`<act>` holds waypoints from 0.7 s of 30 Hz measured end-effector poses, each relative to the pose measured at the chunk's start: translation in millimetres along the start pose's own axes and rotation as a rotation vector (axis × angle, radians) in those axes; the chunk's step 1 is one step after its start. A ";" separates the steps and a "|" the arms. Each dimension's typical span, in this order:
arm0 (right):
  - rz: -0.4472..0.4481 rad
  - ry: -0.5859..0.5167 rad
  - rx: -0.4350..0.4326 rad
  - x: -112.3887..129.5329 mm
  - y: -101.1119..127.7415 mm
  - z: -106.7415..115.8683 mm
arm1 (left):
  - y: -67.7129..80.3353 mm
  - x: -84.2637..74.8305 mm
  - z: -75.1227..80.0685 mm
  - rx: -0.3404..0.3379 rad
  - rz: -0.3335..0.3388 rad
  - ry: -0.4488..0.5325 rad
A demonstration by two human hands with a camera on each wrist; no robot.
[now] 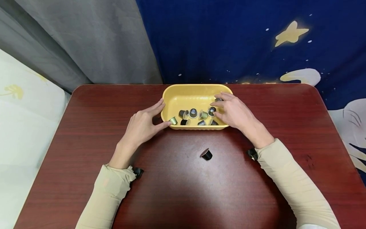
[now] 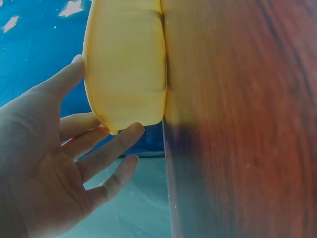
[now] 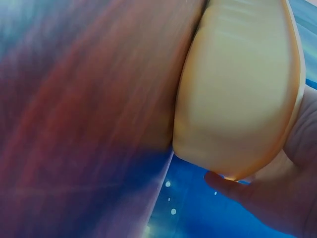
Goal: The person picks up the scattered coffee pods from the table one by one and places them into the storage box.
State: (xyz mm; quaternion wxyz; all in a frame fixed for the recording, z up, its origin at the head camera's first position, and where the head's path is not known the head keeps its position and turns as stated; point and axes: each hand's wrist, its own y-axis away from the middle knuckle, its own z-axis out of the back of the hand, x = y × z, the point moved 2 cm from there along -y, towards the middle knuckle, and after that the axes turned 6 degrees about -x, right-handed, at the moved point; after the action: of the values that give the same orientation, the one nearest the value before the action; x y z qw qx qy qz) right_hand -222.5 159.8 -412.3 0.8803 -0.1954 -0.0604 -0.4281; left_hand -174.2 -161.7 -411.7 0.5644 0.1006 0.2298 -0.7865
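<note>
A yellow plastic tub (image 1: 197, 128) stands at the table's far edge with several coffee capsules inside, among them a dark one with a silver rim (image 1: 193, 113) and a green one (image 1: 203, 114). At its left end my left hand (image 1: 143, 125) rests with spread, fairly straight fingers; the thumb touches the front rim beside a small green capsule (image 1: 173, 121). My right hand (image 1: 235, 111) reaches over the right end, fingers apart above the capsules; one dark capsule (image 1: 212, 111) lies between them. In the right wrist view the tub's wall (image 3: 233, 99) hides most of the fingers.
A single black coffee capsule (image 1: 206, 154) lies on its side on the red-brown table (image 1: 177, 187), in front of the tub. Behind the table hang a grey curtain (image 1: 114, 41) and a blue one (image 1: 217, 38) with stars.
</note>
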 end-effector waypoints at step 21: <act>0.071 0.021 -0.065 13.1 9.2 16.5 | 0.1 -0.3 0.2 -0.005 -0.010 0.002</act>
State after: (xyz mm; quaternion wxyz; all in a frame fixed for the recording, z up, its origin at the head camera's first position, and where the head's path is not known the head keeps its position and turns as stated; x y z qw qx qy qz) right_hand -206.1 161.9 -396.2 0.8887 -0.2216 -0.0301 -0.4002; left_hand -173.9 -161.6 -411.5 0.5606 0.0990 0.2330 -0.7884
